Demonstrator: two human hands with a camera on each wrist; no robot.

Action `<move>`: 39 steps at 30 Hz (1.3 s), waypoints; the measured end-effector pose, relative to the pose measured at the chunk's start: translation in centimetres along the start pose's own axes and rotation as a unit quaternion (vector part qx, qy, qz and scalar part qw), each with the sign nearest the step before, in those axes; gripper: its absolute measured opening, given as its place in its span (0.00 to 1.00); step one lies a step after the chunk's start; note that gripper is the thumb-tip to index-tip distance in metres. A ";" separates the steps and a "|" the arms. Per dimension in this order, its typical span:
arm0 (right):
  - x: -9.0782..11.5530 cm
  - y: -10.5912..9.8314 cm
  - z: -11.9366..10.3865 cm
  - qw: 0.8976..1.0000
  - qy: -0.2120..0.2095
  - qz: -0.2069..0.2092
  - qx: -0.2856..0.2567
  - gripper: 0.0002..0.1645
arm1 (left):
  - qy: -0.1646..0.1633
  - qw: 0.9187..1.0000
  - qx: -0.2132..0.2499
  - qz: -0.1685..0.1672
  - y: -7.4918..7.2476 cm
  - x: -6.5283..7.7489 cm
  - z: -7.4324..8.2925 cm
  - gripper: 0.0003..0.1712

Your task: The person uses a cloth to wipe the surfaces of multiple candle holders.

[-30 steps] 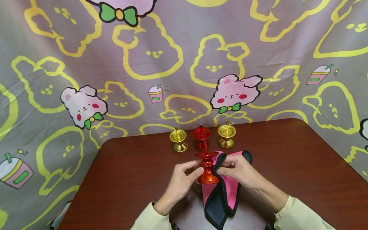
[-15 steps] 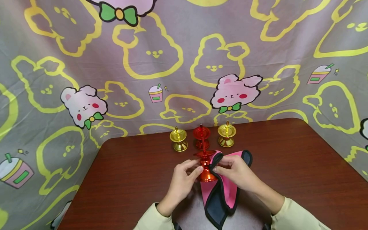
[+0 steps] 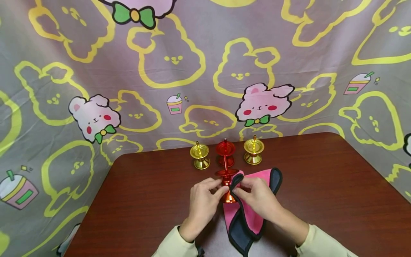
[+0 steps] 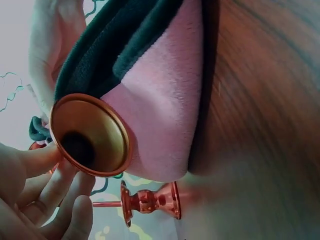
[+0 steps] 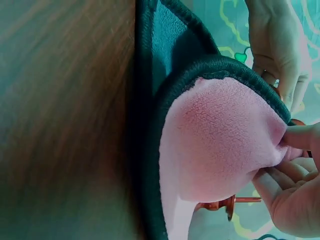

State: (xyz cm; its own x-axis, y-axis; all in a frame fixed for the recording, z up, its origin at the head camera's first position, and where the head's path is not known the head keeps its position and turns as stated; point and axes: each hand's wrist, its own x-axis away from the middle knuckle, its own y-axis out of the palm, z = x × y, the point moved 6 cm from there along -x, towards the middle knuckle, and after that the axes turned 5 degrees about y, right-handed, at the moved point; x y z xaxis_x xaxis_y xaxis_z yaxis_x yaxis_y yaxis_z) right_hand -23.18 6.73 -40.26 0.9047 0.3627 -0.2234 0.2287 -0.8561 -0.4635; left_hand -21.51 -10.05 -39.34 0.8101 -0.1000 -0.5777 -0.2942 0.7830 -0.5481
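A shiny red candle holder (image 3: 229,197) with a tall spike stands tilted slightly between the hands, above the table. My left hand (image 3: 204,202) grips its stem from the left, and the left wrist view looks into its hollow base (image 4: 97,135). From the right, my right hand (image 3: 261,198) pinches a pink cloth (image 3: 254,218) with black edging against the stem. The cloth's dark underside (image 3: 240,232) shows where it folds and hangs down. In the right wrist view, pink fabric (image 5: 220,140) bunches at the right fingertips and hides most of the holder.
At the back of the brown table (image 3: 144,200) stand a gold candle holder (image 3: 200,157), a red one (image 3: 226,148) partly behind the held one's spike, and another gold one (image 3: 253,151). A cartoon-patterned curtain (image 3: 192,71) hangs behind the table.
My right hand has moved left with the cloth edge, covering more of the stem's right side. The held candle holder has shifted slightly left. The back candle holders stay put.
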 end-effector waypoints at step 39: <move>-0.4 -1.3 2.1 0.976 -0.035 -0.097 -0.191 0.10 | -0.100 0.948 0.279 -0.114 1.1 0.9 -1.9 0.16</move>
State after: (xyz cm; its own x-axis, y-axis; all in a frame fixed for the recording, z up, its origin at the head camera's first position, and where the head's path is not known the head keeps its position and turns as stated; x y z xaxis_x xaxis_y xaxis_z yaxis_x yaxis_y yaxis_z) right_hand -24.61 8.45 -41.41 0.8069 0.5449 -0.2280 0.5231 -0.8385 -0.1526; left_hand -22.08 -10.47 -41.59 0.9168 -0.2311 -0.3256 0.1696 0.9636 -0.2065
